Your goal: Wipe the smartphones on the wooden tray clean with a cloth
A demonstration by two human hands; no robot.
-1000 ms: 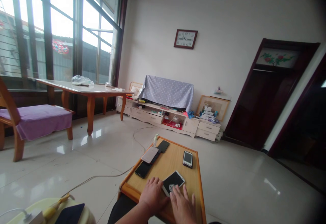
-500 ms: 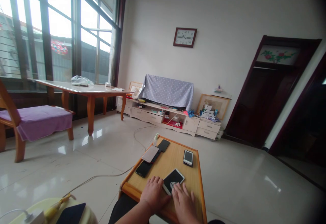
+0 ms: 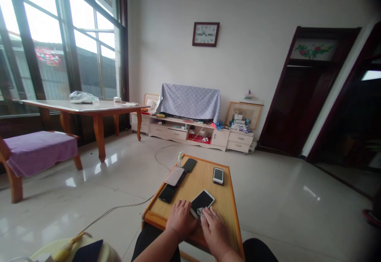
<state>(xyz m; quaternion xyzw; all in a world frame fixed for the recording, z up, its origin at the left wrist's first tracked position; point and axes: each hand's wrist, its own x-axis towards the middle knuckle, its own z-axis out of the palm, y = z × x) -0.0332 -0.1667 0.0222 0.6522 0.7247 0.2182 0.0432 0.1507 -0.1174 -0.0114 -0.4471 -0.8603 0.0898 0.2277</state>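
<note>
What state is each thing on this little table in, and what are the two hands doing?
White smartphone, flat on the table, screen dark.
Small grey cloth, crumpled at the phone's lower corner.
Left hand, resting on the table beside the phone.
Right hand, lying over the cloth.
Pink phone, flat, overlapping a black phone.
Upper right phone, flat, screen dark.

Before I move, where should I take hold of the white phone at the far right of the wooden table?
Pinch the white phone by its two long edges, coming from above with your right hand. It lies flat and face up on the low wooden table, with bare wood along both long sides, so your fingers should fit there.
</note>
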